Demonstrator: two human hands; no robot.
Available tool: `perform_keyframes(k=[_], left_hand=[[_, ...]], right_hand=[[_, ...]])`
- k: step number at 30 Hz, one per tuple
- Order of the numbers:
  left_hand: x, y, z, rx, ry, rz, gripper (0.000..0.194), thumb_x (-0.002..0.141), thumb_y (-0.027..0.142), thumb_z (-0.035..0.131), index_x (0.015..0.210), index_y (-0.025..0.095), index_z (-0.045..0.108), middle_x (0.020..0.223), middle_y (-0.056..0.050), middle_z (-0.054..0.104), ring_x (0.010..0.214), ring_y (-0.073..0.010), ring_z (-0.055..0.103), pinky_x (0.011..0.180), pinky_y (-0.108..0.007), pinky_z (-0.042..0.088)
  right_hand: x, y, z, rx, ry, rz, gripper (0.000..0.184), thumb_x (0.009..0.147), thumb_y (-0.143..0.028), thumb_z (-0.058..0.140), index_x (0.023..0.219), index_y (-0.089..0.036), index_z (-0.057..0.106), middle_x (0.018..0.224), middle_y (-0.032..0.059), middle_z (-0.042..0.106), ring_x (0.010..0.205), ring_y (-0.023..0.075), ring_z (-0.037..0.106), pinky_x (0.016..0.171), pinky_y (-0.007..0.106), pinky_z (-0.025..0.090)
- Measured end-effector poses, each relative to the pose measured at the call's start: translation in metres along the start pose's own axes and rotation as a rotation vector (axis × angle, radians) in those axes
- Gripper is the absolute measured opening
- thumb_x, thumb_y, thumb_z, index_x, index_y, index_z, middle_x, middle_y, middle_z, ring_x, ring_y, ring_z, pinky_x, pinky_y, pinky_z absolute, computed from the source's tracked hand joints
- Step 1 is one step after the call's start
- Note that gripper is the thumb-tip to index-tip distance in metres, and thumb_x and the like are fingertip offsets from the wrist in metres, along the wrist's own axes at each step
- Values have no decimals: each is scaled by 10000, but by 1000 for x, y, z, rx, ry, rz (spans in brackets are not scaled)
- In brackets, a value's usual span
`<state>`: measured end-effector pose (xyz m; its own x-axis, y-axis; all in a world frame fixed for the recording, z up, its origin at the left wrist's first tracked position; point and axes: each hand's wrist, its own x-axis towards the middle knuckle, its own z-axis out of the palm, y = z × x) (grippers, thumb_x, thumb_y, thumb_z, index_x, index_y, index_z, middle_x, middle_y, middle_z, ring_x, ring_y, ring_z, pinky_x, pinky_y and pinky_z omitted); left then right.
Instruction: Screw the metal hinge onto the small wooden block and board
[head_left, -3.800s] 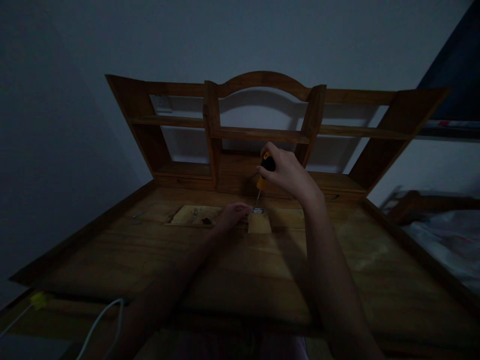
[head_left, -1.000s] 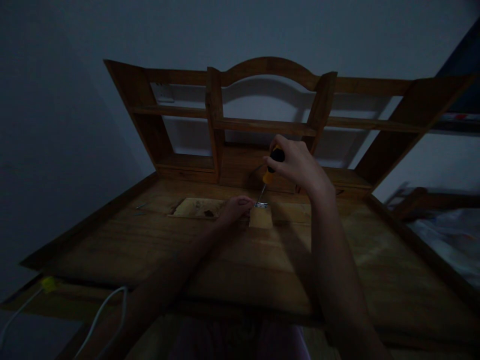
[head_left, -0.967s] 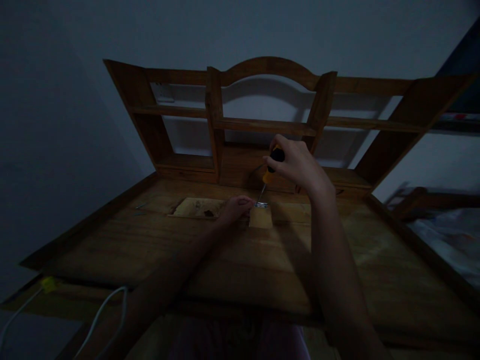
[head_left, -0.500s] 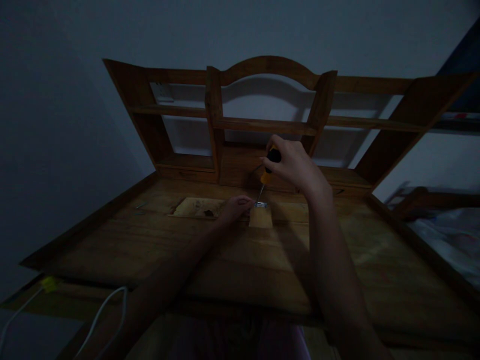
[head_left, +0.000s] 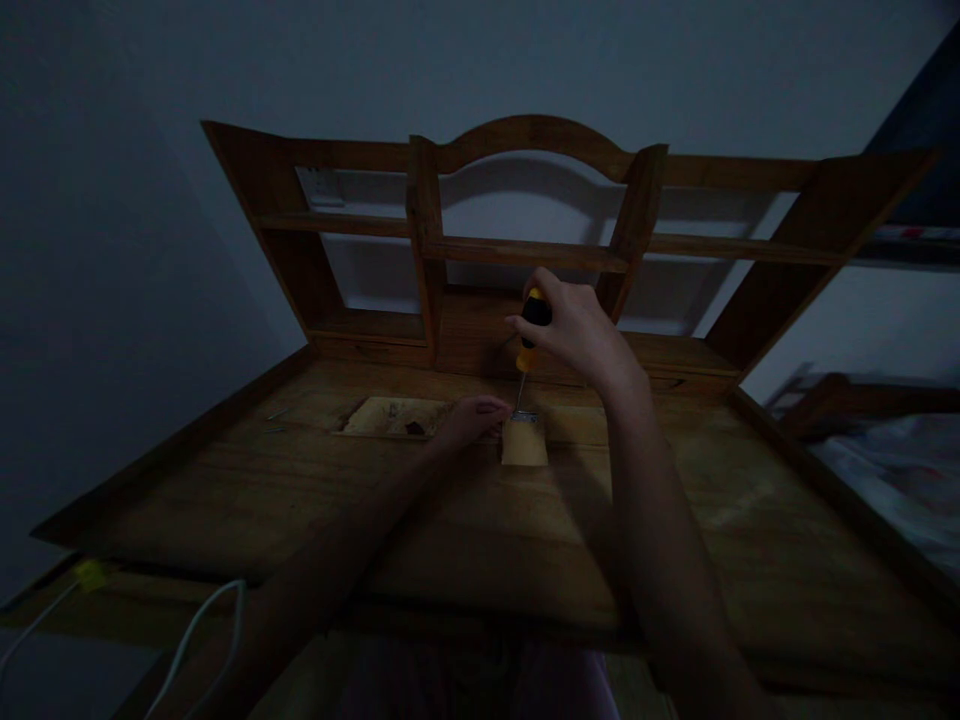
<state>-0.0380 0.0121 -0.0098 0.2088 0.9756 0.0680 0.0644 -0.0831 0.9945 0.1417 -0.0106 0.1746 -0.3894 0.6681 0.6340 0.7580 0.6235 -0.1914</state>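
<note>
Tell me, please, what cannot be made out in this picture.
In the head view:
Screwdriver: handle partly hidden by the right hand.
Metal piece: details too small, dim.
Left hand: contact with the metal piece too dark to tell.
White cable: cut off by bottom edge.

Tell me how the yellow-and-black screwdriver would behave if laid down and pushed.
The screwdriver would probably stay stiff, as its thin metal shaft looks straight. It is likely handle-heavy, since the handle is much thicker than the shaft. Pushed on the desktop, it may roll: the handle looks rounded, though the right hand hides part of it.
</note>
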Motion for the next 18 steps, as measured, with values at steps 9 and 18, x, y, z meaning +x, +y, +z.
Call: perform_keyframes(k=[9,18], left_hand=[[-6,5,2,-147,26,-38,315,706,396,823,879,147,736,887,-74,751,729,-156,684,714,-288,570],[-5,5,-1,-125,59,51,322,739,440,782,870,149,736,921,-85,746,806,-177,680,784,-302,549]], right_hand=[[1,2,-2,10,28,6,278,890,-375,613,1135,-266,540,987,88,677,950,296,600,815,403,451],[2,1,1,94,-2,-50,379,846,-256,554,1222,-240,502,1062,93,667,921,256,598,828,397,443]])
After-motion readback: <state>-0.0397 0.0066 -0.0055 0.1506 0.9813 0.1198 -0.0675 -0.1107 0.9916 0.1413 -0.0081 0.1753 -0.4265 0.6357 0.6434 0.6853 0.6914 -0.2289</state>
